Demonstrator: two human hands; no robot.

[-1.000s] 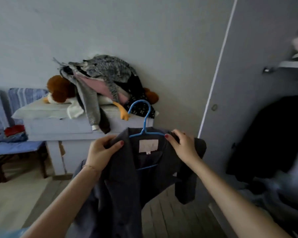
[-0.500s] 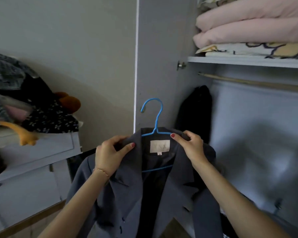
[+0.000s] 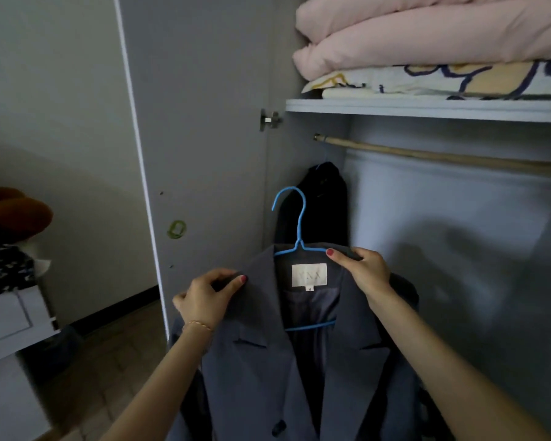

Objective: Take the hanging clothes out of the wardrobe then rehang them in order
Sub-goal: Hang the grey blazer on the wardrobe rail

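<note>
The left hand (image 3: 204, 297) pinches the left shoulder of the grey-blue woven blazer (image 3: 268, 361), thumb on the lapel side and curled fingers behind the cloth, while the right hand (image 3: 368, 272) grips the right shoulder with its thumb laid along the collar edge and its other fingers wrapped over the top. Holding both shoulders this way keeps the garment square on its thin blue wire hanger (image 3: 295, 237), so the collar does not slip off either arm and the hook stands upright and free, ready, I judge, to be lifted to the rail. The blazer hangs in front of the open wardrobe, below the pale wooden hanging rod (image 3: 442, 155) and well short of it; its cloth looks matte and fairly stiff, with notched lapels, a smooth darker lining and a cream sewn label at the neck. A dark garment (image 3: 325, 205) already hangs at the rod's left end, against the wardrobe's side wall, though it is too shadowed to say what it is. Above the rod, the white shelf (image 3: 427, 108) carries soft folded pink bedding (image 3: 427, 30) on a patterned cream quilt. The grey wardrobe door (image 3: 198, 122) stands open on the left.
</note>
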